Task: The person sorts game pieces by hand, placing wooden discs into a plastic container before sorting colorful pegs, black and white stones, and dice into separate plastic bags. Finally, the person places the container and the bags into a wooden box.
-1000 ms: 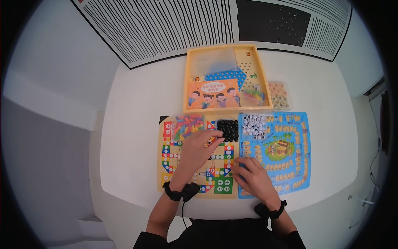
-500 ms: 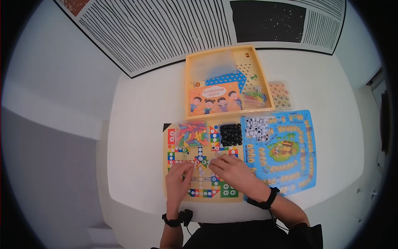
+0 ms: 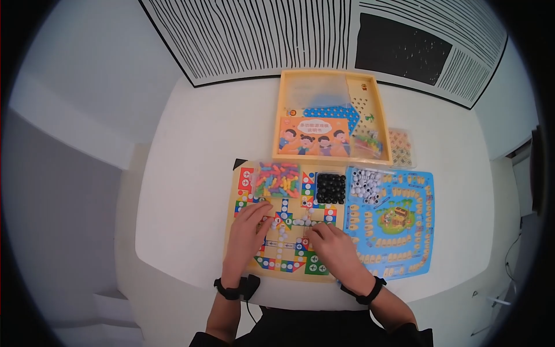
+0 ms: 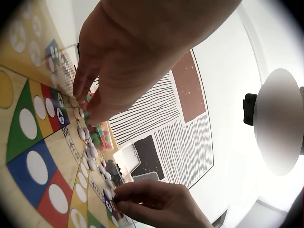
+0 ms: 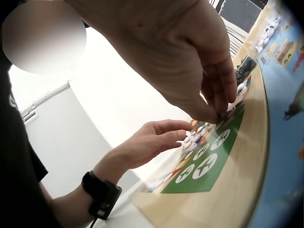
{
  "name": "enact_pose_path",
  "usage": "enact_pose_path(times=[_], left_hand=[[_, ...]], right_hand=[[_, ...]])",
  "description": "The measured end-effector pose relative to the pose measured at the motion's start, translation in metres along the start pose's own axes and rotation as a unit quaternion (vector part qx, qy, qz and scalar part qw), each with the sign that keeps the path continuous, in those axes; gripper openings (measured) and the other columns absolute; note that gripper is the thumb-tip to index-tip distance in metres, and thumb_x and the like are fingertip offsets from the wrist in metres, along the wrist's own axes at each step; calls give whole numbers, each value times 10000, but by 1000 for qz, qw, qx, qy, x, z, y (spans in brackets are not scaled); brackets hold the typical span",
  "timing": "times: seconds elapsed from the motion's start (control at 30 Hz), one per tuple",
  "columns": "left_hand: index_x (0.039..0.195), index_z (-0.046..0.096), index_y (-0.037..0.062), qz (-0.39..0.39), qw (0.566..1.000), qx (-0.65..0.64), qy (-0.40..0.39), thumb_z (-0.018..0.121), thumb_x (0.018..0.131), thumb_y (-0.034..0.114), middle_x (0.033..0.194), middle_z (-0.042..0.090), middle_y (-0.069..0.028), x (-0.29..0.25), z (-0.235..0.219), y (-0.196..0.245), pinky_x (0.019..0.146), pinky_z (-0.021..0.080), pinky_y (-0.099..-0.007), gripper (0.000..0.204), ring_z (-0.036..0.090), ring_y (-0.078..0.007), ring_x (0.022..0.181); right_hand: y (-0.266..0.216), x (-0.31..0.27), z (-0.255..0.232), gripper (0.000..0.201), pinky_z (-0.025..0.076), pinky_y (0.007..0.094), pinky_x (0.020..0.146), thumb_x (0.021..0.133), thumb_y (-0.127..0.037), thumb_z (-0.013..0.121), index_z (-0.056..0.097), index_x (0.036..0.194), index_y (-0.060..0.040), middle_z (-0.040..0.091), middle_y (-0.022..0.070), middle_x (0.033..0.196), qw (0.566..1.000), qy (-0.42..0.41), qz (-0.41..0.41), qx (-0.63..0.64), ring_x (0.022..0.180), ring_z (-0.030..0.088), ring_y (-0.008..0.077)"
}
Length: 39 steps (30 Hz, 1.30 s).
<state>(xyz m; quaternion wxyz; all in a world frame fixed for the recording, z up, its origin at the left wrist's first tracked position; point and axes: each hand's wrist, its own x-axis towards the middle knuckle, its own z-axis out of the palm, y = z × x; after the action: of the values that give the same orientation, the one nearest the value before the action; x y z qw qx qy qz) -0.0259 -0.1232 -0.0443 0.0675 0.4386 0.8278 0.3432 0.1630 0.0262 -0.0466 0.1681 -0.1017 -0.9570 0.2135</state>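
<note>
Several white game pieces [image 3: 282, 232] lie about the middle of a wooden ludo board [image 3: 267, 234]. At the board's left half hovers my left hand [image 3: 245, 234], its fingertips near the printed centre; in the right wrist view that left hand [image 5: 147, 142] has its fingers spread loosely. My right hand [image 3: 336, 247] is low over the board's right side, thumb and fingertips together on a small white game piece mostly hidden by them. In the left wrist view, white pieces [image 4: 91, 152] lie in a scattered row between both hands.
Along the board's far edge stand clear trays of coloured pegs [image 3: 277, 180], black pieces [image 3: 331, 188] and white pieces [image 3: 365, 184]. A blue board [image 3: 425, 231] adjoins on the right. Behind is a yellow box [image 3: 282, 101] with an orange booklet [image 3: 315, 137]; a tray of wooden discs [image 3: 402, 147] sits beside it.
My left hand has come back from near the black pieces to the board's left half. The right hand moved in over the board, then slightly right. White pieces now show around the centre.
</note>
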Motion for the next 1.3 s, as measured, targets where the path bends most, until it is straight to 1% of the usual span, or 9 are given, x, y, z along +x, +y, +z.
enact_pose_path(times=[0.3,0.47,0.6,0.67,0.87,0.93,1.07,1.13,1.3], left_hand=[[1099,730,14,-38,998,-20,-37,731,927,38,1085,717,-124,4,5,0,787,589,-356,173,713,-301,887],[1079,736,25,-76,990,-83,-88,731,933,64,1041,717,-112,2,7,3,736,583,-352,151,710,-292,809],[1102,738,21,-42,992,-85,-79,741,941,71,1027,716,-105,-3,12,4,736,583,-325,168,717,-243,819],[1114,741,19,-27,993,-82,-84,749,944,69,1020,714,-102,-6,12,4,737,585,-299,177,720,-205,817],[1277,676,55,-35,982,-102,-153,798,899,152,1293,629,-112,-12,-1,18,833,585,-363,409,700,-276,949],[1322,649,55,88,991,41,-89,815,877,167,1364,580,-106,-11,-2,19,878,577,-370,487,679,-274,1010],[1297,663,25,83,990,56,-101,807,889,133,1326,601,-125,-10,1,18,878,584,-348,446,675,-270,1098],[1225,688,42,-3,981,-64,-182,781,900,137,1213,631,-106,-6,2,22,906,560,-387,352,661,-291,1037],[1134,698,24,18,980,-70,-183,741,917,90,1064,661,-114,-4,13,24,850,558,-408,231,658,-308,992]], right_hand=[[19,-7,-10,148,606,371,646,816,-46,751,686,948,-48,628,94,936,994,-55,49,87,764,713,294],[27,28,-49,213,599,379,698,869,-56,770,723,1077,-59,681,66,1072,980,119,90,134,843,719,296],[31,33,-40,245,591,391,731,866,-48,768,721,1106,-51,692,73,1106,985,145,56,78,902,713,296],[28,25,-29,330,593,405,843,864,-114,792,701,1173,-44,673,109,1223,992,59,42,106,1099,685,304],[4,23,15,554,493,432,1101,831,-296,834,648,1283,-33,551,167,1443,1000,-14,2,-11,1379,522,337],[3,22,17,531,493,425,1100,832,-280,828,655,1269,-32,560,158,1424,1000,-27,-8,-7,1366,530,334],[9,12,20,397,519,386,1052,841,-162,766,677,1206,-33,591,127,1339,998,-47,-43,20,1279,575,305],[11,8,11,351,531,368,1020,836,-111,731,679,1173,-29,598,113,1280,997,-52,-49,17,1225,588,289],[14,-1,-2,276,556,339,928,815,-22,666,675,1091,-25,599,93,1115,997,-65,-38,31,1073,611,262]])
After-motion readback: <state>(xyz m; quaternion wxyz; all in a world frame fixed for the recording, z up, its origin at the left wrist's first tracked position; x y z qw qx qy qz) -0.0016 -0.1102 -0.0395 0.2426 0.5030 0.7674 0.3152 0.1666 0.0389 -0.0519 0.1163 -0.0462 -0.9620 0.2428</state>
